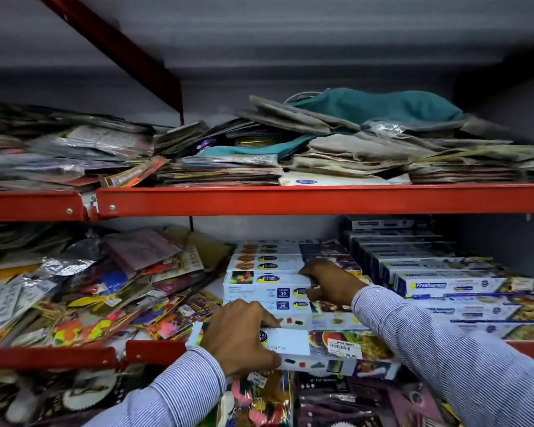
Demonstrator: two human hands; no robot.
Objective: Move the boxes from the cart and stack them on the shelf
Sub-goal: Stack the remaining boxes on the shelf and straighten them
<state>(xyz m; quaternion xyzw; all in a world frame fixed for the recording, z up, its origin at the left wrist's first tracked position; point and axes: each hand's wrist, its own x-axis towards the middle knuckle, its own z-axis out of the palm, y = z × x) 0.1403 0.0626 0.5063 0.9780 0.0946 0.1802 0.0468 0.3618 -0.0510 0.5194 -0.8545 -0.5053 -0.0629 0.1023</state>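
Nearest the camera, left hand (pixel 238 340) clenched around a cling film box (pixel 293 352) at the red shelf lip (pixel 154 349), not yet placed; right hand (pixel 330 285) farther in, fingers pressing the stacked boxes (pixel 265 272), closure unclear. Several boxes already stacked; cart out of view, so remainder unknown. Beyond: blue boxes (pixel 438 278) at right, loose packets (pixel 90 288) at left, cluttered upper shelf (pixel 290 200), grey wall

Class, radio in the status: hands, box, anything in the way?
Left hand gripping cling film box at shelf edge. Right hand on stacked boxes. Loose packets crowd the left side.
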